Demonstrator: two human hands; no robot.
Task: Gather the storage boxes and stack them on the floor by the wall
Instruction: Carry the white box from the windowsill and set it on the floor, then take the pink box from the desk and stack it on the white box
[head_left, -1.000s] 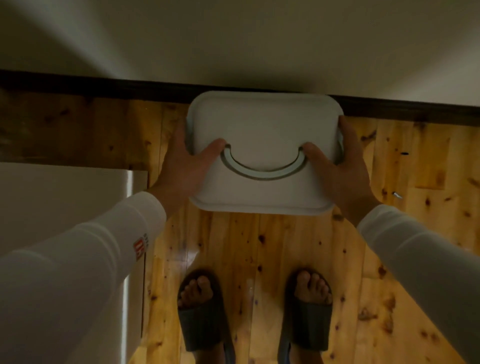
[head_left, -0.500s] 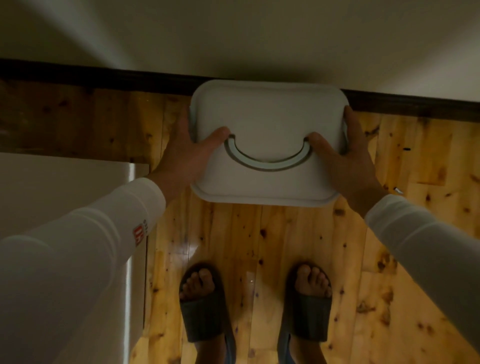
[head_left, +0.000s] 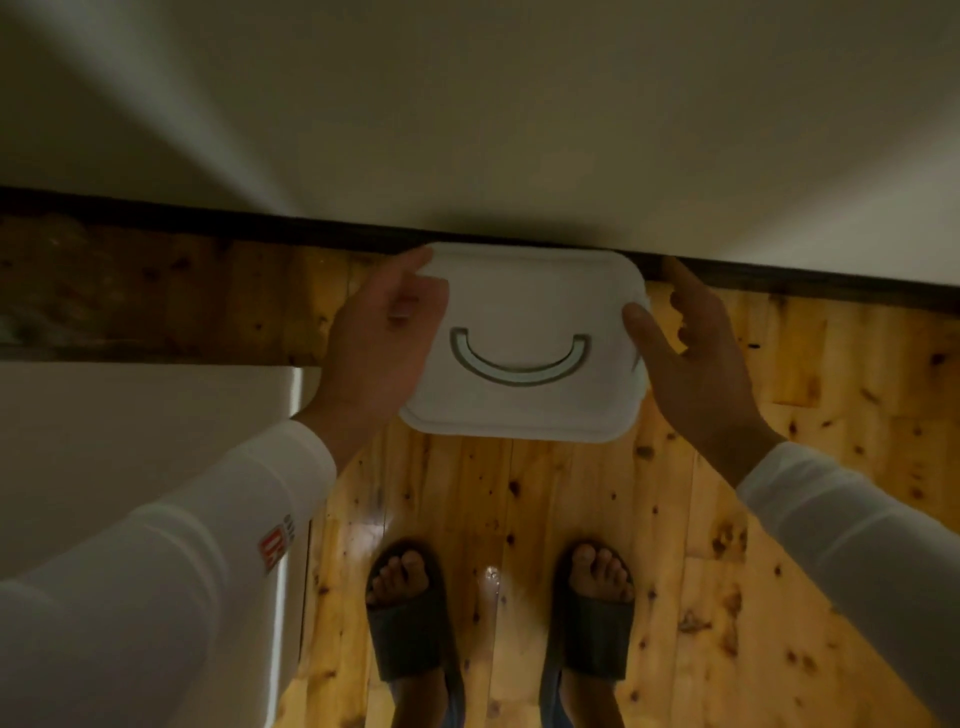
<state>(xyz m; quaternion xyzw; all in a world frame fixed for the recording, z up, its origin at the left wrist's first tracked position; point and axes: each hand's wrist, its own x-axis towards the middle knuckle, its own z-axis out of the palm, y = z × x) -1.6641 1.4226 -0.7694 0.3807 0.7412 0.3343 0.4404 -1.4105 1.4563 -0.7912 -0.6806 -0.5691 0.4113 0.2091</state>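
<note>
Loosening since half-second ago: left hand (head_left: 382, 343) now lying straight-fingered over left edge of white rounded-rectangular plastic storage box with grey curved lid handle (head_left: 524, 332), thumb no longer resting by handle. Box sitting lower, far edge meeting dark skirting board (head_left: 260, 226) under wall. Right hand (head_left: 693, 358) spreading open, only thumb touching right edge. Judging placement by wall done, release underway. Cannot tell whether box is resting on floor or on another box.
</note>
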